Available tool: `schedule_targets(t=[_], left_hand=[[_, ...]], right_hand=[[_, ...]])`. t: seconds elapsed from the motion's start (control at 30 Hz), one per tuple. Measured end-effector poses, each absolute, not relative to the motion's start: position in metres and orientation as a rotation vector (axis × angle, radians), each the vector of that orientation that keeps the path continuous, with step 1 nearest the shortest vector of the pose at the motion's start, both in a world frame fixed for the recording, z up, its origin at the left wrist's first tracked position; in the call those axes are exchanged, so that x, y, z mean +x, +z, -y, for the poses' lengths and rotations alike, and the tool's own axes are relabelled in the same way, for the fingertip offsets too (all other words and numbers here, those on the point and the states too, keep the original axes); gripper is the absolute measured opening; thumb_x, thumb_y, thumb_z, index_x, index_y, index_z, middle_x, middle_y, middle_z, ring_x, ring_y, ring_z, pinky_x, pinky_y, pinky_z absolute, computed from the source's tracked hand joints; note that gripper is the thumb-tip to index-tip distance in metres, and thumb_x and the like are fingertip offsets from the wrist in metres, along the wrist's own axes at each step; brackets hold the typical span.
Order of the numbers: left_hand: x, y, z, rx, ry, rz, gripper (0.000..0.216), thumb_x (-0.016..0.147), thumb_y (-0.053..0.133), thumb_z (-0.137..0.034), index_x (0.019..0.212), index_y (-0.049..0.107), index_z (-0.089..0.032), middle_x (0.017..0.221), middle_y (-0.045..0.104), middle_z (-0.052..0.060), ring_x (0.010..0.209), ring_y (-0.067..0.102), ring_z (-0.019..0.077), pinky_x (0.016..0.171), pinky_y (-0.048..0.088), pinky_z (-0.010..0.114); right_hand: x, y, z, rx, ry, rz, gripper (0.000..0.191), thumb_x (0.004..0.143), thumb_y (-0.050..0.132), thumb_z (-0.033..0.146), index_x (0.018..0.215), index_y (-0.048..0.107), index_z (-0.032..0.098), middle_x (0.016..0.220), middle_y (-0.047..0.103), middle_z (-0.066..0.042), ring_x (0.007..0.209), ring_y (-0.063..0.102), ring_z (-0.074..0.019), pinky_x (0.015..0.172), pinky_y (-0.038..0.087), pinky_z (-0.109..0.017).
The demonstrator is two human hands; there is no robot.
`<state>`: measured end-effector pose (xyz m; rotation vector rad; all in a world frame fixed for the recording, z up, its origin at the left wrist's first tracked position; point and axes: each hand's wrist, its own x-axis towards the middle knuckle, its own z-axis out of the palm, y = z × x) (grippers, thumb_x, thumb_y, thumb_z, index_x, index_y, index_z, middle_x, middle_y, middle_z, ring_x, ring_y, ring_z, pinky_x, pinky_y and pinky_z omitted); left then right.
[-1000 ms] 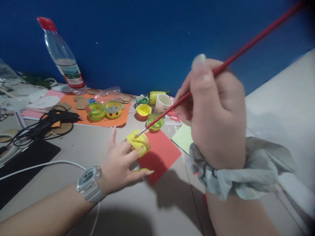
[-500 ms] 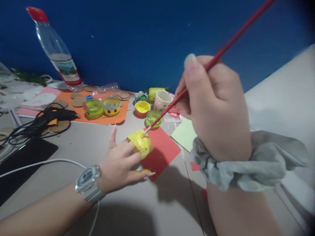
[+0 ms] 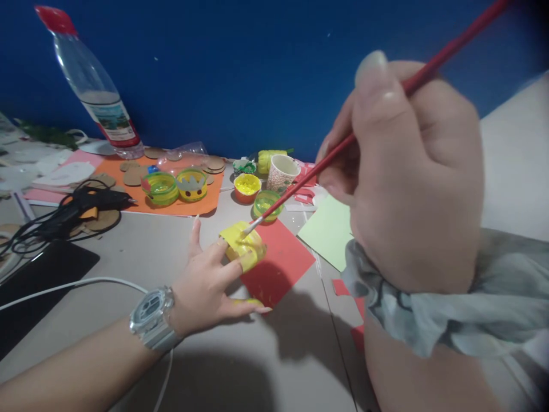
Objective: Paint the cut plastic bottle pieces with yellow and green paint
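My left hand (image 3: pixel 205 289), wearing a clear wristwatch, has its middle fingers inside a plastic ring (image 3: pixel 253 254) partly coated in yellow paint. The thumb and little finger stick out to the sides, with yellow smears on the little finger side. The ring is over a red paper sheet (image 3: pixel 285 260). In a pinch, my right hand (image 3: pixel 418 177) holds a thin red paintbrush (image 3: pixel 309 173), its pale bristles touching the ring's painted top. A small orange cup of yellow paint (image 3: pixel 247 185) and a green-yellow plastic ring (image 3: pixel 268 205) lie just behind.
A patterned paper cup (image 3: pixel 281 173) stands at the back, near a light green sheet (image 3: pixel 328 232). On orange paper (image 3: pixel 171 207) sit two decorated rings (image 3: pixel 192 186). To the left are a tall bottle (image 3: pixel 103 106), a black glue gun (image 3: pixel 96 198), a white cable (image 3: pixel 107 280) and a phone (image 3: pixel 47 286).
My right hand has shifted right and up, with the brush held at a flatter slant. The bristles have slid slightly left across the ring. My left hand stays nearly in place.
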<state>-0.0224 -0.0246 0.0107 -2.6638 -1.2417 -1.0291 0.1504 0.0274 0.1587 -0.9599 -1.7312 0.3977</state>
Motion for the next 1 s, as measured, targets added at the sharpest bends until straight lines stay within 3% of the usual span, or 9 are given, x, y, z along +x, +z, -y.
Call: schedule_targets(t=[0.13, 0.27, 0.37, 0.43, 0.6, 0.73, 0.87, 1.0], left_hand=[[-0.0220, 0.0123, 0.0246, -2.647, -1.000, 1.255, 0.068, 0.079, 0.058, -0.070, 0.128, 0.057, -0.022, 0.123, 0.063, 0.014, 0.112, 0.060, 0.0310, 0.115, -0.001, 0.070], [-0.0258, 0.0094, 0.0239, -2.643, -0.993, 1.242, 0.066, 0.083, 0.053, -0.070, 0.125, 0.059, -0.019, 0.121, 0.063, 0.017, 0.110, 0.060, 0.0310, 0.114, 0.002, 0.072], [-0.0260, 0.0091, 0.0230, -2.641, -0.981, 1.266, 0.066, 0.081, 0.055, -0.071, 0.121, 0.062, -0.018, 0.120, 0.062, 0.016, 0.113, 0.058, 0.0330, 0.114, 0.003, 0.072], [-0.0249, 0.0102, 0.0229, -2.637, -0.981, 1.275, 0.069, 0.079, 0.057, -0.071, 0.122, 0.062, -0.017, 0.124, 0.061, 0.017, 0.116, 0.056, 0.0345, 0.115, 0.002, 0.071], [-0.0278, 0.0080, 0.0240, -2.635, -0.992, 1.284, 0.072, 0.079, 0.058, -0.070, 0.130, 0.057, -0.020, 0.131, 0.058, 0.017, 0.122, 0.052, 0.0355, 0.117, 0.000, 0.068], [-0.0278, 0.0074, 0.0221, -2.641, -0.973, 1.291, 0.072, 0.078, 0.060, -0.070, 0.132, 0.055, -0.022, 0.131, 0.059, 0.015, 0.123, 0.052, 0.0351, 0.117, 0.000, 0.068], [-0.0234, 0.0114, 0.0202, -2.636, -0.997, 1.291, 0.074, 0.078, 0.060, -0.069, 0.133, 0.053, -0.020, 0.129, 0.059, 0.017, 0.120, 0.053, 0.0356, 0.116, -0.001, 0.069], [-0.0272, 0.0085, 0.0204, -2.652, -0.989, 1.320, 0.073, 0.078, 0.061, -0.069, 0.132, 0.055, -0.020, 0.132, 0.057, 0.016, 0.121, 0.053, 0.0359, 0.116, 0.000, 0.069]], right_hand=[[0.1508, 0.1598, -0.0265, -1.009, 0.418, 1.849, 0.037, 0.104, 0.037, 0.033, 0.070, 0.047, 0.022, 0.054, 0.042, 0.007, 0.041, 0.040, -0.0072, 0.038, 0.033, -0.025], [0.1531, 0.1570, -0.0297, -1.042, 0.245, 1.809, 0.038, 0.098, 0.046, 0.046, 0.067, 0.049, 0.025, 0.056, 0.047, 0.004, 0.042, 0.041, -0.0108, 0.042, 0.041, -0.028], [0.1512, 0.1568, -0.0298, -0.971, 0.295, 1.746, 0.043, 0.098, 0.036, 0.054, 0.068, 0.051, 0.027, 0.054, 0.045, 0.003, 0.038, 0.041, -0.0129, 0.036, 0.036, -0.032], [0.1497, 0.1579, -0.0292, -0.945, 0.353, 1.803, 0.046, 0.099, 0.030, 0.054, 0.068, 0.050, 0.026, 0.053, 0.042, 0.004, 0.038, 0.041, -0.0122, 0.034, 0.032, -0.031], [0.1511, 0.1563, -0.0287, -1.009, 0.214, 1.828, 0.038, 0.103, 0.038, 0.034, 0.069, 0.048, 0.020, 0.065, 0.050, 0.005, 0.041, 0.040, -0.0031, 0.036, 0.031, -0.022], [0.1495, 0.1556, -0.0257, -0.809, 0.239, 1.847, 0.040, 0.104, 0.020, 0.041, 0.081, 0.046, 0.022, 0.068, 0.047, 0.006, 0.047, 0.045, -0.0027, 0.041, 0.035, -0.017], [0.1485, 0.1603, -0.0245, -0.905, 0.327, 1.939, 0.047, 0.103, 0.019, 0.047, 0.074, 0.045, 0.021, 0.071, 0.049, 0.005, 0.043, 0.041, -0.0032, 0.038, 0.030, -0.022], [0.1529, 0.1575, -0.0263, -0.956, 0.128, 1.898, 0.046, 0.102, 0.024, 0.049, 0.074, 0.049, 0.023, 0.069, 0.051, 0.003, 0.046, 0.045, -0.0063, 0.042, 0.033, -0.027]])
